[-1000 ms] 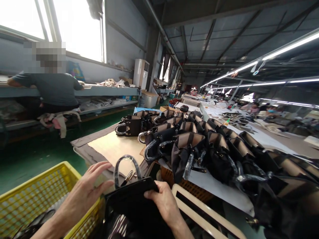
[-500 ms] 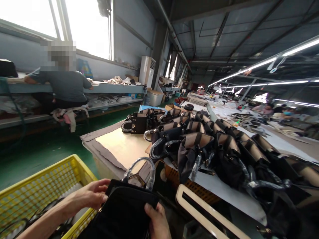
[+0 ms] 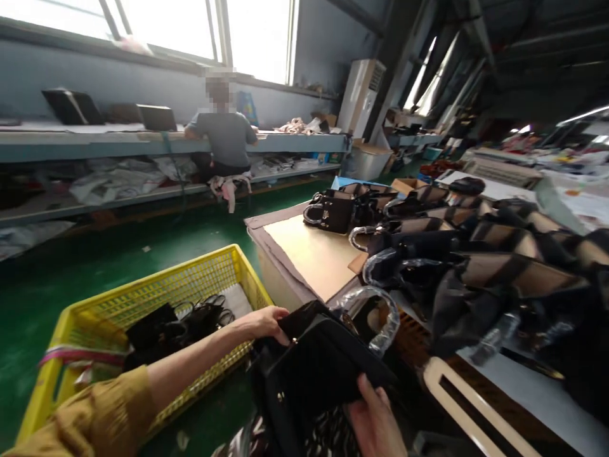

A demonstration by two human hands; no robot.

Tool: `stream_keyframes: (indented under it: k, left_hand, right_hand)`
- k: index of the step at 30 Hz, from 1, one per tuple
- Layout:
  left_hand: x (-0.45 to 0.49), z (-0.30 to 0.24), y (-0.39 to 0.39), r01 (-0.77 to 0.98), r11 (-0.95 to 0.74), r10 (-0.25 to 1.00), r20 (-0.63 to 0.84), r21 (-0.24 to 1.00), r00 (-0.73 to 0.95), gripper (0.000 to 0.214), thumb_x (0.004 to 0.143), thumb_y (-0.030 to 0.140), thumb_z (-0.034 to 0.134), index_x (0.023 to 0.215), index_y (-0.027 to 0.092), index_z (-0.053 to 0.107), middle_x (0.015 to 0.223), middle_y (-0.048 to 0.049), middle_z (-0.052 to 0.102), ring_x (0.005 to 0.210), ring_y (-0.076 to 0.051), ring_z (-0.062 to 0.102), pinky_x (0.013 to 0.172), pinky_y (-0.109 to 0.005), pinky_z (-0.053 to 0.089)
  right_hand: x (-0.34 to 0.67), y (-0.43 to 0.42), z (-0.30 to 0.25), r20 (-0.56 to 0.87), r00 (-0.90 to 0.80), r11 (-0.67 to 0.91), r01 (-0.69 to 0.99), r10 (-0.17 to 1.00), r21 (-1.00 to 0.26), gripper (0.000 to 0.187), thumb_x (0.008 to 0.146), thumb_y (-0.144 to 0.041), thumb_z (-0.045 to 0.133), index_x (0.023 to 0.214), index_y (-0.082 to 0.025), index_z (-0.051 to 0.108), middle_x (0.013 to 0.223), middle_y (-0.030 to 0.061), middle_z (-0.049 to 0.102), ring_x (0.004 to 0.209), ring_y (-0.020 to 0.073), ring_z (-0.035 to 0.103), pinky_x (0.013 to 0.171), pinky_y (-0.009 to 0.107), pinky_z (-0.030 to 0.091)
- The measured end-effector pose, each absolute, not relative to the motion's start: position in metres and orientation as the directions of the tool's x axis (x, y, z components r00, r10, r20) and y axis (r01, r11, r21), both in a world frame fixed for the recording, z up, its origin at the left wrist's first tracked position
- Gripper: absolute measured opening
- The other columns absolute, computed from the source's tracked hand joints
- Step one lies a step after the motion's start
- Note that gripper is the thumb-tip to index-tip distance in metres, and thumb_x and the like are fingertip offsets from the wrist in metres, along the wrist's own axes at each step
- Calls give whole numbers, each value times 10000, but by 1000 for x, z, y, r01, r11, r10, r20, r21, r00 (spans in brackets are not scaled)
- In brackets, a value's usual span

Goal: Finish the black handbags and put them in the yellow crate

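1. The black handbag (image 3: 318, 374) is low in the middle of the view, held off the ground between both hands. It is just in front of the near edge of the worktop (image 3: 304, 254) and just right of the yellow crate (image 3: 143, 295).
2. The left hand (image 3: 264, 320) closes on the bag's upper left edge, with the fingers curled over the rim and pinching it. A mustard sleeve (image 3: 90, 419) covers the upper part of that arm.
3. The right hand (image 3: 375, 419) grips the bag's lower right edge, thumb pressed flat on the front face. Its other fingers are hidden behind the bag.
4. The bag's handle (image 3: 394, 314), wrapped in clear plastic, arches up on the far side of the bag, toward the worktop.
5. The crate stands on the green floor (image 3: 95, 254) and holds dark straps (image 3: 204, 311) and other black pieces.
6. A tan board lies on the near left part of the worktop. A crowd of dark handbags (image 3: 428, 241) with tan panels fills the worktop's right part, and several of their handles are wrapped in plastic too.
7. Another person (image 3: 226, 136) sits with their back to the camera at a long shelf (image 3: 118, 143) under the windows, well apart from the hands.
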State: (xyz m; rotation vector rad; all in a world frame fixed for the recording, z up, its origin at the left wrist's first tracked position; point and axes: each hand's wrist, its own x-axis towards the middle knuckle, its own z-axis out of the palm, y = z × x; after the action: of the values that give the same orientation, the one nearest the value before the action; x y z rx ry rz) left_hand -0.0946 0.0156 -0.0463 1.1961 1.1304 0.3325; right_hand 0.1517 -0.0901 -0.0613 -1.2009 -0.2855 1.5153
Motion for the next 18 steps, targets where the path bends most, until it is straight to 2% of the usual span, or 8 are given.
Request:
stream_keyframes:
  k: [4,7,10,12,15,16,18]
  left_hand:
    - [-92,-56,8,357,445,679,-570,821,462,374,449,131,678,822,148,651,731,8,651,668,-165,587,577,-226,468]
    - [-92,-50,11,402,376,706,-539,835,459,299,496,127,630,793,136,660,663,13,631,622,-153,571,537,-213,444]
    - [-93,-23,25,532,177,761,-458,828,460,238,533,127,601,764,130,659,617,26,605,600,-142,555,516,-198,416]
    - [-93,3,37,647,-5,778,-403,762,481,205,574,141,586,764,146,661,603,37,590,588,-131,545,502,-185,396]
    - [-88,33,49,757,-309,789,-289,576,542,211,603,151,602,799,174,674,651,23,611,654,-139,561,559,-189,402]
    - [-85,37,51,765,-384,779,-262,517,569,218,609,149,606,811,185,679,681,16,624,685,-145,569,586,-194,407]
    - [-77,35,49,761,-491,745,-248,423,619,218,621,137,596,809,202,686,723,1,641,734,-159,578,623,-205,414]
  right_hand:
    - [162,-95,-80,-572,175,-333,-664,802,-670,323,543,-397,760,766,-185,662,754,26,719,915,240,625,879,407,452]
    - [165,-95,-86,-585,153,-314,-722,796,-616,272,553,-413,756,733,-226,672,756,5,716,960,209,608,919,389,429]
    - [160,-97,-89,-549,46,-345,-733,835,-586,220,583,-447,731,637,-244,668,702,4,701,967,201,604,941,390,412]
    - [153,-105,-91,-545,-23,-400,-704,838,-586,238,566,-438,747,606,-216,669,700,33,696,946,222,613,942,412,404]
    - [144,-126,-96,-583,-50,-491,-599,811,-633,393,447,-401,812,755,-186,696,855,82,700,965,270,603,916,430,412]
    - [142,-135,-99,-611,-38,-529,-544,791,-651,456,406,-409,821,783,-184,694,866,91,697,946,285,608,888,436,427]
    - [146,-153,-104,-683,15,-603,-454,731,-655,465,366,-446,816,726,-184,682,779,94,695,833,294,637,809,444,462]
